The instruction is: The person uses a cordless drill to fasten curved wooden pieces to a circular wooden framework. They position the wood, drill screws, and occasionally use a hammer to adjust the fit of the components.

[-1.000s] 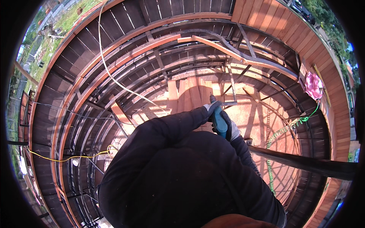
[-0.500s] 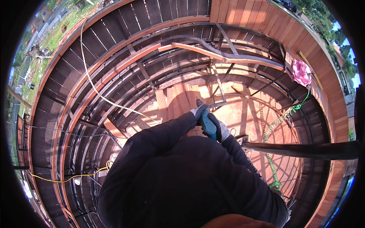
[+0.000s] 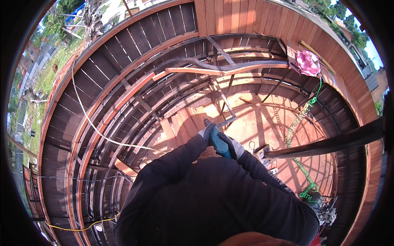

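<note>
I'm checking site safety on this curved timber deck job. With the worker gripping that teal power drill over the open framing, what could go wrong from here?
1. The teal power drill is held by both gloved hands, left hand and right hand, above gaps between the steel ribs; a slip could drop it through.
2. The white cable and green coiled hose cross the framing and could snag a foot or the tool.

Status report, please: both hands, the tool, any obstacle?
Left hand and right hand, both gloved, grip the teal power drill. Tip points toward a grey metal bar. Nothing between them.
</note>
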The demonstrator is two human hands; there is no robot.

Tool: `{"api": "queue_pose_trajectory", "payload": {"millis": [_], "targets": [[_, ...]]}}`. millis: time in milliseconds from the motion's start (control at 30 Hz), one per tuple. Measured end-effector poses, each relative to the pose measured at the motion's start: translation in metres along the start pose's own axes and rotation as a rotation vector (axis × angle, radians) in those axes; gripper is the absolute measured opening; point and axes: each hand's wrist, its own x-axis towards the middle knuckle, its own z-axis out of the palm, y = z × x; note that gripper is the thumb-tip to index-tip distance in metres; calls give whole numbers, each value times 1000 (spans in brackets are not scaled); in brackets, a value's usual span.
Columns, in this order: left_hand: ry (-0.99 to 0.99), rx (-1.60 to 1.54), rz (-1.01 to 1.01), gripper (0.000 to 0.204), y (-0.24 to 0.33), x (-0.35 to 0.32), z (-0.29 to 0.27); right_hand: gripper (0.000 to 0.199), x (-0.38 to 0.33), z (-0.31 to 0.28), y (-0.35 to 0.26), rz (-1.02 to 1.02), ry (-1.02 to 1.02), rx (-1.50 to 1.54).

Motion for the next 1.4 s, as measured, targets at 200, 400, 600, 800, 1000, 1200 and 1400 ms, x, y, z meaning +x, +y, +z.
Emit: {"api": "queue_pose_trajectory", "payload": {"millis": [200, 400, 600, 800, 1000, 1200, 1400], "targets": [[-69, -64, 5, 48, 5, 9, 16, 72, -14, -15, -7, -183, 81, -86], [71, -69, -51, 58, 9, 37, 40, 81, -31, -34, -48, 328, 186, 496], [109, 17, -76, 63, 15, 79, 65, 79, -25, -54, -27, 611, 318, 358], [51, 157, 67, 48, 75, 85, 130, 79, 0, -99, -1, 501, 374, 269], [-72, 244, 69, 49, 105, 126, 126, 72, 12, -119, 49, 496, 339, 171], [227, 156, 84, 65, 169, 168, 76, 39, 24, -165, 58, 296, 319, 317], [365, -114, 151, 61, 205, 208, 56, 38, 39, -193, 74, 377, 341, 615]]}}
